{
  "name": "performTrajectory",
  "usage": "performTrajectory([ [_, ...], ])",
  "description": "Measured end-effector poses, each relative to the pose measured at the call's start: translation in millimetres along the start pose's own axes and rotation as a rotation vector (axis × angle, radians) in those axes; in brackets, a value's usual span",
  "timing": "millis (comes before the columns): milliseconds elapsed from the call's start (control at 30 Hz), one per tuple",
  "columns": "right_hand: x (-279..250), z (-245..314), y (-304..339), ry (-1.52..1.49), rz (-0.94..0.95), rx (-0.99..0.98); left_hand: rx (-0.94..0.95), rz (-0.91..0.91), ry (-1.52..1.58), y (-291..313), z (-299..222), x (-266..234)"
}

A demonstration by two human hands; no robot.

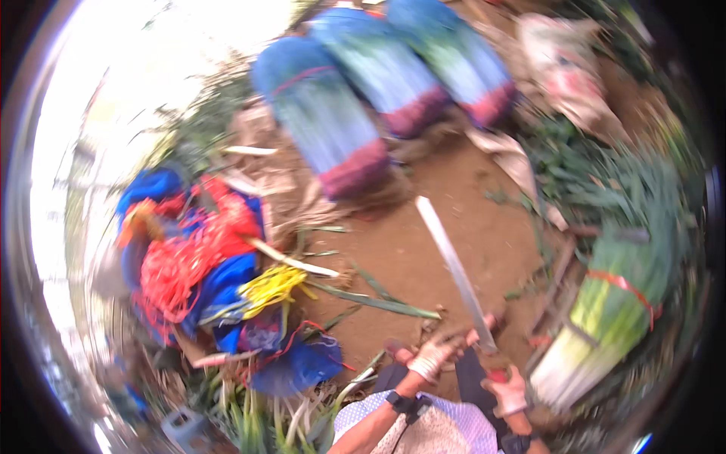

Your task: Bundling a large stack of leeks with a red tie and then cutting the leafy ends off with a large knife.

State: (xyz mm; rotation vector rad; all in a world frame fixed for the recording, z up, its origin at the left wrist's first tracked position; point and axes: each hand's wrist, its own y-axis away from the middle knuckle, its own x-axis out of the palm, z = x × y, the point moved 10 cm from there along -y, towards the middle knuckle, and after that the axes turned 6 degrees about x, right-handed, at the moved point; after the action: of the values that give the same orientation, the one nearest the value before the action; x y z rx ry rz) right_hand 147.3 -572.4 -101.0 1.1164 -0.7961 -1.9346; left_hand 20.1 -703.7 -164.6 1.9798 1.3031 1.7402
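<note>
My right hand (508, 392), in a pale glove, is closed round the red handle of a long knife (454, 268). Its straight, bright blade points up and away over the bare soil. My left hand (437, 357), also gloved, is just left of the blade's lower end. Its fingers look stretched out, though motion smears them, and I see nothing in them. To the right of my right hand lies a thick bundle of leeks (605, 318), white ends toward me, with a red band (625, 286) round it. A dark metal bar frame (556, 284) is beside the bundle.
Three packed mesh sacks of leeks (321, 117) lie at the far side. At left is a heap of red plastic strips (200, 261), yellow strips (274, 291) and blue netting (299, 368). Loose leeks (253, 412) lie lower left. A pale sack (567, 68) is far right.
</note>
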Motion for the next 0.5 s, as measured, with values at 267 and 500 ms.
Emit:
performTrajectory([
  [267, -54, -7, -3, -0.046, 0.083, -0.161, -0.047, -0.185, -0.314, -47, 10, 55],
  [500, -139, 0, -8, 0.034, -0.01, -0.299, -0.149, -0.035, -0.356, -81, 61, 144],
])
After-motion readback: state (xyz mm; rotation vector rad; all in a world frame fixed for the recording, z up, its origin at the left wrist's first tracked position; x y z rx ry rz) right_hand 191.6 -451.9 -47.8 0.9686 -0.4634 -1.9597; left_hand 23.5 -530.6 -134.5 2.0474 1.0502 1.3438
